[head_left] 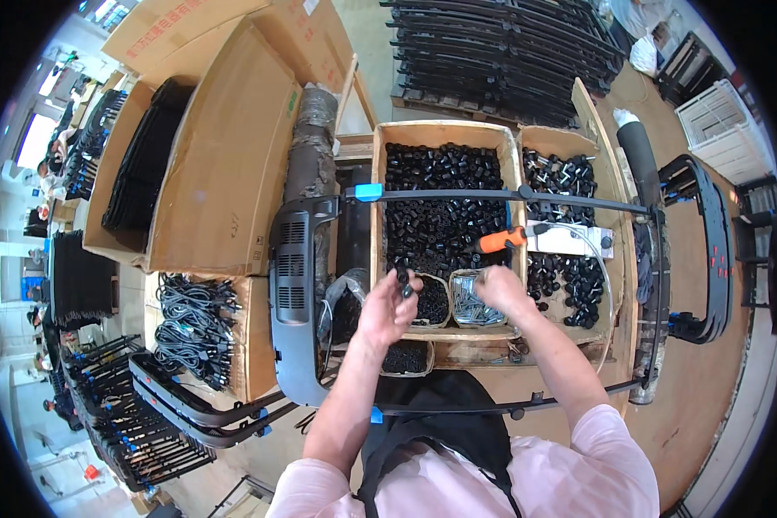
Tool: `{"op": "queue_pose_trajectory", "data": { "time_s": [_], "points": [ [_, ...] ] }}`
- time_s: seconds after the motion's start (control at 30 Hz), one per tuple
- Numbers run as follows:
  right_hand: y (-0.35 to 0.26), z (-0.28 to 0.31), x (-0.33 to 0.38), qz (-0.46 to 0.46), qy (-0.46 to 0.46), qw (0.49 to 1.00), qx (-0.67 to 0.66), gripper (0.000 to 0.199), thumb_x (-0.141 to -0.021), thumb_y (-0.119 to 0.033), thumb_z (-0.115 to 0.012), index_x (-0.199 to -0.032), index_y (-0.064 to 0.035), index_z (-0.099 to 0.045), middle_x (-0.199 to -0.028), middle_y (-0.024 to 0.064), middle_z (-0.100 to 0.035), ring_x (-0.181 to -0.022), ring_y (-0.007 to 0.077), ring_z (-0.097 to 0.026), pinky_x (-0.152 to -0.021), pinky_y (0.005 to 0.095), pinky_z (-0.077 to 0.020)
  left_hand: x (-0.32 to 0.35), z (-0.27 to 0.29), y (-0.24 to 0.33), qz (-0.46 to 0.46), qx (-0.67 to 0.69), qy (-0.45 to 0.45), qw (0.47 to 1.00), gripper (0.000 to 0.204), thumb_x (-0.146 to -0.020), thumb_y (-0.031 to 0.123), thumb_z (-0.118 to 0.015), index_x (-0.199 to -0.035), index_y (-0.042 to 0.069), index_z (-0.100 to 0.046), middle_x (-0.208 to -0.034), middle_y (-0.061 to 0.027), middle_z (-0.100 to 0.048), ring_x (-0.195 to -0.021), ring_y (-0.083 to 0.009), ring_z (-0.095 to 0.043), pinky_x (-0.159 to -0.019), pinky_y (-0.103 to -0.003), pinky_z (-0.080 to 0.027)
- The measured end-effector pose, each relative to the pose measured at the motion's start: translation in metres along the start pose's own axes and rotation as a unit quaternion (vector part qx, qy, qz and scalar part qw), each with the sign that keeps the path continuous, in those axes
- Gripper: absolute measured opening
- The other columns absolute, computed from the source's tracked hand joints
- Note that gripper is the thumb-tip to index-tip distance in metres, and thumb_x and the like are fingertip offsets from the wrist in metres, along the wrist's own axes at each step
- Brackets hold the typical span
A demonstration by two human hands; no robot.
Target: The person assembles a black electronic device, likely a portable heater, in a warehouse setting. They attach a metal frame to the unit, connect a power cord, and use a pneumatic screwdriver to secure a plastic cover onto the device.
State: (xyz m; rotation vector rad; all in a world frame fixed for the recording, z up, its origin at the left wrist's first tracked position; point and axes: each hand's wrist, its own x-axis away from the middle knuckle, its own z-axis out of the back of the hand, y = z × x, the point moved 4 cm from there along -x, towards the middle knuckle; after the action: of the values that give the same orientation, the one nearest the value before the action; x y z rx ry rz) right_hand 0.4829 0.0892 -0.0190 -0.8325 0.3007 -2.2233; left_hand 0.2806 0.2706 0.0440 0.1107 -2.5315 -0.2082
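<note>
My left hand (388, 309) is closed around a small black part (403, 280), held up in front of a large carton of black plastic caps (445, 216). Over a small box of long silver bolts (476, 304), the fingers of my right hand (502, 290) are drawn together and point down; whatever they pinch is hidden. An orange electric screwdriver (499, 241) with a cable lies above that hand, its tip toward the caps. Between the two hands sits a small box of tiny black pieces (432, 302). A large dark frame with a vented housing (293, 276) surrounds the work area.
Right of the caps, a carton holds black-headed silver parts (561, 181) and black knobs (578, 293). Coiled black cables (197, 328) fill a box at left, below a tall cardboard box (224, 155). Stacked black frames (501, 56) stand behind; another curved frame (708, 250) is at right.
</note>
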Motion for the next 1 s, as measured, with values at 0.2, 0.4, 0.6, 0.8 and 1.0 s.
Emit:
{"op": "queue_pose_trajectory", "data": {
  "time_s": [0.2,0.4,0.6,0.8,1.0],
  "points": [
    [0.032,-0.083,0.001,0.074,-0.006,0.988,0.137,0.030,-0.090,-0.023,-0.074,-0.110,-0.0017,-0.071,-0.113,0.0233,-0.072,-0.107,0.0420,-0.072,-0.095,0.0510,-0.0580,0.046,0.004,-0.042,0.073,0.125,-0.097,0.985,0.038,-0.112,0.040,-0.052,-0.121,0.006,-0.067,-0.100,-0.0065,-0.062,-0.048,-0.0099,-0.042,-0.037,-0.023,-0.032],
    [0.017,-0.065,0.013,0.053,0.028,0.988,0.143,0.022,-0.095,-0.018,-0.063,-0.107,-0.0010,-0.071,-0.106,0.0227,-0.074,-0.107,0.0415,-0.072,-0.095,0.0516,-0.0572,0.061,0.017,-0.050,0.037,-0.032,-0.090,0.995,0.038,-0.115,0.040,-0.049,-0.129,0.007,-0.062,-0.102,-0.0053,-0.064,-0.062,-0.0107,-0.050,-0.049,-0.023,-0.041],
    [-0.053,-0.016,0.044,-0.013,0.033,0.967,-0.252,0.031,-0.100,-0.025,-0.070,-0.113,0.0038,-0.070,-0.102,0.0146,-0.075,-0.086,0.0204,-0.075,-0.075,0.0376,-0.0605,0.090,0.038,-0.028,-0.071,-0.255,-0.061,0.962,0.031,-0.115,0.023,-0.055,-0.141,0.007,-0.055,-0.109,-0.0061,-0.068,-0.085,-0.0116,-0.068,-0.064,-0.025,-0.054],
    [-0.171,-0.004,0.087,0.062,0.002,0.854,-0.516,0.024,-0.102,-0.014,-0.070,-0.119,0.0014,-0.066,-0.094,0.0064,-0.073,-0.080,0.0129,-0.071,-0.068,0.0265,-0.0576,0.118,0.059,-0.006,-0.112,-0.374,-0.021,0.920,0.029,-0.114,0.020,-0.056,-0.138,0.004,-0.054,-0.105,-0.0051,-0.070,-0.081,-0.0079,-0.066,-0.063,-0.021,-0.053],
    [-0.237,-0.010,0.103,0.151,0.013,0.911,-0.383,0.020,-0.099,-0.015,-0.074,-0.110,0.0009,-0.071,-0.093,0.0064,-0.075,-0.085,0.0116,-0.073,-0.075,0.0281,-0.0594,0.147,0.067,0.012,-0.201,-0.583,0.062,0.785,0.029,-0.108,0.024,-0.067,-0.125,0.002,-0.065,-0.089,-0.0001,-0.067,-0.070,-0.0059,-0.060,-0.057,-0.025,-0.050]
  ]
}}
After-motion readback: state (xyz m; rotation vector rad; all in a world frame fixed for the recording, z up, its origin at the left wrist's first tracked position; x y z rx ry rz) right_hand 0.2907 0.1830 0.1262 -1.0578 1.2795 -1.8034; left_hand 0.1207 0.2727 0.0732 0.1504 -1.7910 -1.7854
